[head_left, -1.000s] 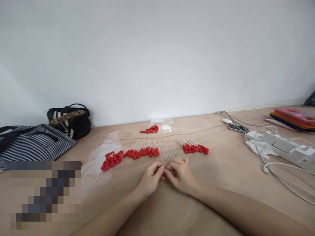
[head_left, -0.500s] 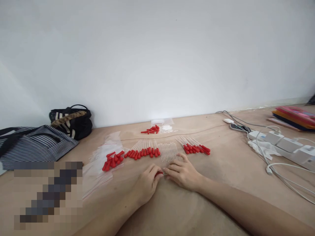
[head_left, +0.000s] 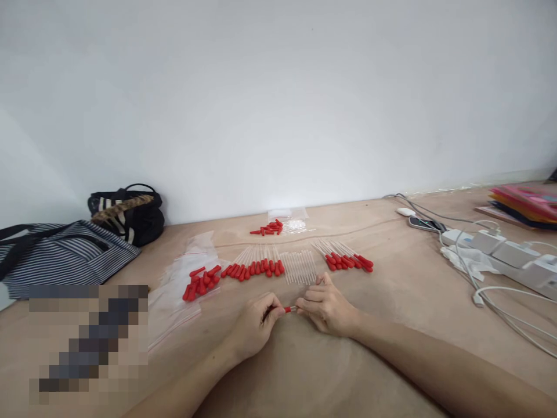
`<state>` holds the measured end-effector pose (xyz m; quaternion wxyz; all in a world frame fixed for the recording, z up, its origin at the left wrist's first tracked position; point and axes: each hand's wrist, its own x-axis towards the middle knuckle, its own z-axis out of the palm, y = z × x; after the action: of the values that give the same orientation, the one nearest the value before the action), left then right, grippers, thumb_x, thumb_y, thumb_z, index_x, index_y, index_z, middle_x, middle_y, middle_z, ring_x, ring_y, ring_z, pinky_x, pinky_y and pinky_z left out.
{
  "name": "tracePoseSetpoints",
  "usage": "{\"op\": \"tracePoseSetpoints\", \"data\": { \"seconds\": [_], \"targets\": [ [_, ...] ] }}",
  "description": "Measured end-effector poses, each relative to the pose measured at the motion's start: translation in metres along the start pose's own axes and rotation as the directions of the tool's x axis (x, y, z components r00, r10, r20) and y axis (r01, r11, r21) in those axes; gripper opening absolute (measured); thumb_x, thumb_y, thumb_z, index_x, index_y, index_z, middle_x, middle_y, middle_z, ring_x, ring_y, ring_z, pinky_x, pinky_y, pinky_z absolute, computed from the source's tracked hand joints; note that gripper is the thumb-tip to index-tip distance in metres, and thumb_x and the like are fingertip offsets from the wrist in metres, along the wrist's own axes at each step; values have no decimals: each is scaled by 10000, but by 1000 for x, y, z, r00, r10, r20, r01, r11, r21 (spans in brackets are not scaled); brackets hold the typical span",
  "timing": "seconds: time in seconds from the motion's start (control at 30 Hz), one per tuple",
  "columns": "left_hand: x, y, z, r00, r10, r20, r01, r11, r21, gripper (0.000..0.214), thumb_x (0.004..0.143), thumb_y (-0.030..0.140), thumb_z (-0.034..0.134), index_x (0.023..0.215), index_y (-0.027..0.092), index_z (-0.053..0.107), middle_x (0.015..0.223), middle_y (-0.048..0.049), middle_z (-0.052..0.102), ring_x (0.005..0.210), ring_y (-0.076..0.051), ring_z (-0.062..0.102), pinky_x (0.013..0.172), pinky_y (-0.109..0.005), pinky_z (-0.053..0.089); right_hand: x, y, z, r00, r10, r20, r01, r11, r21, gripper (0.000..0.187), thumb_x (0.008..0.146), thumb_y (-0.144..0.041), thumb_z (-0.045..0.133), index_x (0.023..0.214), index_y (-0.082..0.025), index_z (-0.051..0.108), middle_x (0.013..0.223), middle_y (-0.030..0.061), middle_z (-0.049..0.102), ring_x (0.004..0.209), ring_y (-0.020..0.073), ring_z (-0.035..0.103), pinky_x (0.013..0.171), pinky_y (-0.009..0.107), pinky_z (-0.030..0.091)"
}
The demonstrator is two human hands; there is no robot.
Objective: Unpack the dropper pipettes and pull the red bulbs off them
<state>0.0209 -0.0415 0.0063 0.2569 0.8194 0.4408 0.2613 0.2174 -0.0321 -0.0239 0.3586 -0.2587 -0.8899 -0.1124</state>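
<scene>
My left hand is closed on a small red rubber bulb. My right hand pinches the clear glass tube joined to that bulb; the tube is mostly hidden by my fingers. Both hands rest low on the tan surface, close together. Just beyond them lies a row of bare clear tubes. Left of that row lie assembled droppers with red bulbs, and more assembled droppers lie to the right. Loose red bulbs sit on a clear plastic bag at the left.
A further small pile of red bulbs and a clear bag lie near the wall. Striped bags and a black handbag stand at the left. A power strip with chargers and cables, a phone and coloured folders are at the right.
My hands have drawn slightly apart and lower, so the red bulb now shows between them. The view shifted slightly.
</scene>
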Motion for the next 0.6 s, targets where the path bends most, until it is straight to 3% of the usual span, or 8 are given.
{"op": "tracePoseSetpoints", "data": {
  "seconds": [0.37, 0.47, 0.6],
  "targets": [
    [-2, -3, -3, 999, -42, 6, 42, 999, -31, 258, 816, 300, 354, 594, 183, 415, 557, 34, 402, 536, -116, 392, 515, -216, 325, -3, 3, -5, 1000, 0, -18, 0, 1000, -8, 260, 858, -188, 377, 703, -146, 581, 529, -22, 491, 529, 86, 399, 674, 285, 230],
    [-6, -11, -10, 991, -118, -69, 115, 992, -44, 269, 816, 345, 368, 618, 181, 448, 573, 31, 420, 556, -121, 414, 532, -218, 346, -10, 17, -14, 983, 175, -52, -177, 984, -18, 251, 857, -181, 361, 801, -151, 604, 564, -3, 522, 544, 98, 425, 680, 283, 254],
    [-9, -17, -13, 983, -157, -92, 152, 987, -60, 264, 809, 371, 405, 690, 177, 537, 630, 12, 488, 598, -131, 464, 563, -229, 381, -9, 38, -24, 846, 532, -50, -534, 840, -96, 289, 841, -161, 332, 993, -158, 577, 706, 39, 604, 648, 134, 513, 651, 269, 273]
  ]
}}
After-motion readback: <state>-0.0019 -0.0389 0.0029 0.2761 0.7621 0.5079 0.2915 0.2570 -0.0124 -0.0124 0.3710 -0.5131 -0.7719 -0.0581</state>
